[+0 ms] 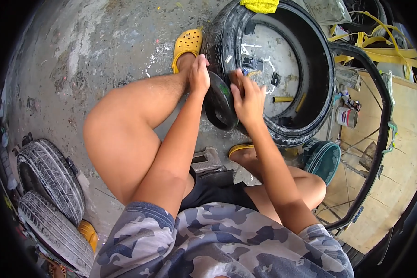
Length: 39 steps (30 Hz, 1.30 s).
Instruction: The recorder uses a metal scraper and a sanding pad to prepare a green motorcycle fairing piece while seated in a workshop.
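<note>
Fingers of your left hand [199,78] grasp a black rubber loop [217,96] beside the tyre [316,58]; your right hand [249,101] blurred, grip cannot be told.

The place appears to be a tyre workshop: a large tyre [316,51] lies on a stained concrete floor [92,60], with a green bucket [314,155] at its near side, a dark wheel [360,17] to its right and two dusty tyres [55,176] well to its left.

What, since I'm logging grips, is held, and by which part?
The black rubber loop, by its upper end, in the left hand; right hand blurred, hold unclear.
</note>
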Each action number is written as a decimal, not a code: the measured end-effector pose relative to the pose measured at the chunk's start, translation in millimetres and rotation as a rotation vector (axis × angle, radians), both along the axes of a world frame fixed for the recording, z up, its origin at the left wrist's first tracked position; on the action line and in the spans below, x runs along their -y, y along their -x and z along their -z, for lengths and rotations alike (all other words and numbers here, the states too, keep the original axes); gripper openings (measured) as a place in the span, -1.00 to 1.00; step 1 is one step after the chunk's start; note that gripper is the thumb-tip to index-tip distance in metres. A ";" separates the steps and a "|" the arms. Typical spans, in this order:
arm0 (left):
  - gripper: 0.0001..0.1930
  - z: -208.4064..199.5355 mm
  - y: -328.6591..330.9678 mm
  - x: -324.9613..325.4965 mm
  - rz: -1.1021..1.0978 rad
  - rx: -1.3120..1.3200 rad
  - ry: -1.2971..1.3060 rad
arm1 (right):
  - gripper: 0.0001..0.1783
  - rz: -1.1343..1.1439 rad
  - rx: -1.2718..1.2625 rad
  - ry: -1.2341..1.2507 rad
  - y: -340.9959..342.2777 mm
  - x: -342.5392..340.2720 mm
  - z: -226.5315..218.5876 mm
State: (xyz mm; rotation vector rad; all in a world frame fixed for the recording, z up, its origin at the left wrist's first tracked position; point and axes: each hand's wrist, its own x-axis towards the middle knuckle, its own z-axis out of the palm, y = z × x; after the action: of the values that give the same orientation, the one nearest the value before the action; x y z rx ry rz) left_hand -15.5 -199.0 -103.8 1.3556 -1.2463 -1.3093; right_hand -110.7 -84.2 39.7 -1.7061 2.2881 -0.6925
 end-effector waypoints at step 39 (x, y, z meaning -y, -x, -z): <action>-0.47 -23.2 2.1 4.7 0.158 0.138 -0.093 | -0.59 -0.249 -0.069 0.014 6.4 24.1 -6.6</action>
State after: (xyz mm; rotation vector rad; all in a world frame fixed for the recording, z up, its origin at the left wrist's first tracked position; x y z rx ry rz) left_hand -17.7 -203.7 -80.6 1.4577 -1.4261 -1.4170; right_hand -117.1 -108.3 46.3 -2.0041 2.0658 -0.6070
